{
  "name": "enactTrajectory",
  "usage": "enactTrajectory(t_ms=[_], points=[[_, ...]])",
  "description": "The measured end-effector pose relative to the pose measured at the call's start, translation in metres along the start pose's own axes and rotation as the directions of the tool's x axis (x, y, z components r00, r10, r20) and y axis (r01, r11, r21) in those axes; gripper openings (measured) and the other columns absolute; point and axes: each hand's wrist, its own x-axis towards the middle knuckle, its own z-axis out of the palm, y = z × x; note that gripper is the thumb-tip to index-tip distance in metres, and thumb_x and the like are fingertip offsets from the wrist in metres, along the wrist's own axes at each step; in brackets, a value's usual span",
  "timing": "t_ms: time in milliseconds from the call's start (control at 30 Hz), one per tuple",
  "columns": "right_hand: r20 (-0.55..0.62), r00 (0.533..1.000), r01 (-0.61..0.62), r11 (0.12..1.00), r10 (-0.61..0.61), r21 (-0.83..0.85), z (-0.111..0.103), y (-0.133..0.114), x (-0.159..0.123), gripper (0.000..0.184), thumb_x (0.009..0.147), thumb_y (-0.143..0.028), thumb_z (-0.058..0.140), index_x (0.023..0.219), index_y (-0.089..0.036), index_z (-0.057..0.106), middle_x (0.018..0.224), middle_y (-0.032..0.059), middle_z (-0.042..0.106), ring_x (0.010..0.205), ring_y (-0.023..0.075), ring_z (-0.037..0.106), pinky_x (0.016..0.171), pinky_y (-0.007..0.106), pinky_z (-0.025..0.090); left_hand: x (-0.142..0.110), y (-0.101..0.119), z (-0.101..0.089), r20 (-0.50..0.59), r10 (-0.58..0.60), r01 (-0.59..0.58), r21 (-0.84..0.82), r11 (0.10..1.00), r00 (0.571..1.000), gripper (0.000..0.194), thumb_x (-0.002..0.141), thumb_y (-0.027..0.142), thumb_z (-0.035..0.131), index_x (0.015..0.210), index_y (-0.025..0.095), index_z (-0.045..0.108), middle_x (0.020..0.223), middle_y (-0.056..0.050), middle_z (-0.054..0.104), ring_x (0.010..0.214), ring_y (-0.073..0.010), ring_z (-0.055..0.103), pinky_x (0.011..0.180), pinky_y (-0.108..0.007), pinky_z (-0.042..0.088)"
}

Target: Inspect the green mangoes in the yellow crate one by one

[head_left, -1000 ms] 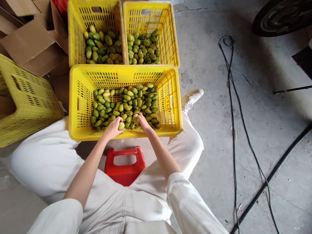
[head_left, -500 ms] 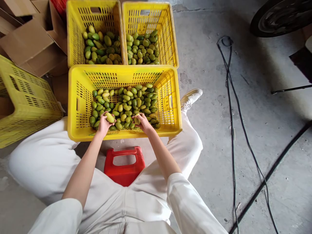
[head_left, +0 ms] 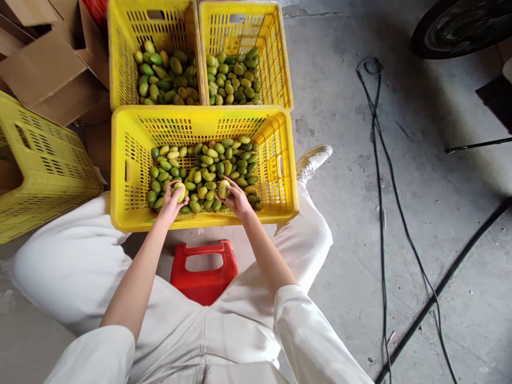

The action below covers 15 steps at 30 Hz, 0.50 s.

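You had shifted your left hand (head_left: 171, 200) left, gripping one fruit (head_left: 181, 192), and brought another fruit (head_left: 224, 189) into fuller view in your right hand (head_left: 237, 199), both held over the near crate (head_left: 204, 222).

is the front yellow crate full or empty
Neither: the front crate is partly filled. Green and yellowish fruit covers much of its bottom, and its slotted walls show bare above.

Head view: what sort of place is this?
Probably a garage or storeroom, though one view can't settle it: bare concrete floor, a vehicle wheel at upper right, and yellow plastic crates of green fruit near opened cardboard boxes.
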Motion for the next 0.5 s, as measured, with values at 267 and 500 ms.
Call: enactTrajectory(t_ms=[267,500], points=[[-0.169,0.984,0.059,0.997,-0.049,0.059,-0.009,0.006,0.009,0.054,0.082,-0.060,0.098,0.114,-0.028,0.069,0.123,0.0063,0.087,0.099,0.0229,0.079,0.076,0.030,0.067,0.007,-0.004,-0.008,0.049,0.051,-0.054,0.066,0.996,0.998,0.052,0.094,0.060,0.071,0.136,0.031,0.063,0.124,-0.013,0.078,0.093,-0.0245,0.073,0.074,-0.037,0.057],[-0.111,0.993,0.055,0.975,-0.032,0.216,-0.009,0.000,0.011,0.036,0.097,-0.054,0.080,0.121,-0.027,0.078,0.119,0.0071,0.089,0.085,0.0212,0.073,0.062,0.028,0.059,0.013,-0.010,-0.015,0.048,0.027,-0.022,-0.100,0.995,0.998,0.046,0.094,0.046,0.079,0.135,0.028,0.069,0.133,-0.014,0.084,0.114,-0.0303,0.083,0.094,-0.044,0.070]])
